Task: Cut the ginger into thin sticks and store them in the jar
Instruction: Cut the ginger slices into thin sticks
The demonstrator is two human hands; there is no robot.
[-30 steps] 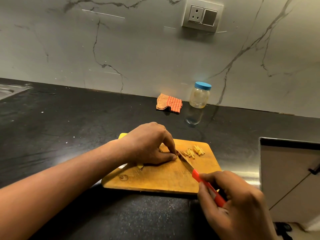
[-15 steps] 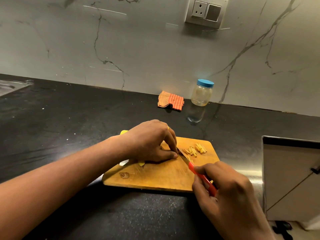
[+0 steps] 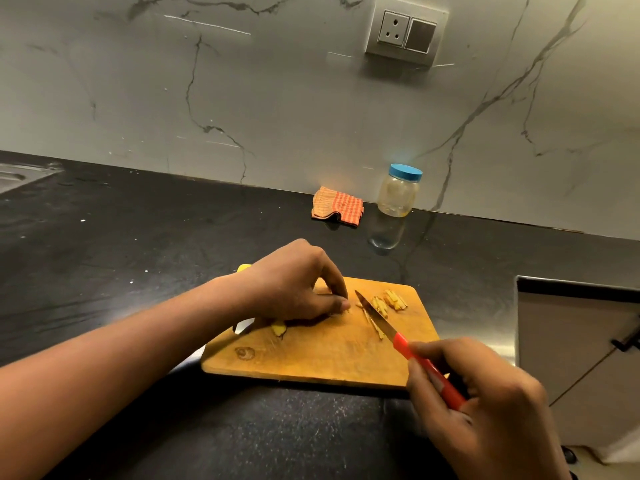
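A wooden cutting board (image 3: 311,355) lies on the black counter. My left hand (image 3: 294,284) arches over the board's back left part, fingertips pressed down on a ginger piece mostly hidden beneath them; a small ginger bit (image 3: 278,329) shows under the palm. My right hand (image 3: 485,400) grips the red handle of a knife (image 3: 375,318), whose blade lies just right of my left fingertips. Cut ginger sticks (image 3: 389,301) lie on the board's back right part. A clear jar (image 3: 398,192) with a blue lid stands by the wall.
An orange checked cloth (image 3: 337,206) lies left of the jar by the marble wall. A yellow and white object (image 3: 244,268) pokes out behind my left wrist. A sink edge (image 3: 20,174) is at far left. A cabinet (image 3: 581,341) stands to the right.
The knife blade has come away to the right from my left fingertips, leaving thin cut sticks beside it. My left hand has stayed in place on the ginger.
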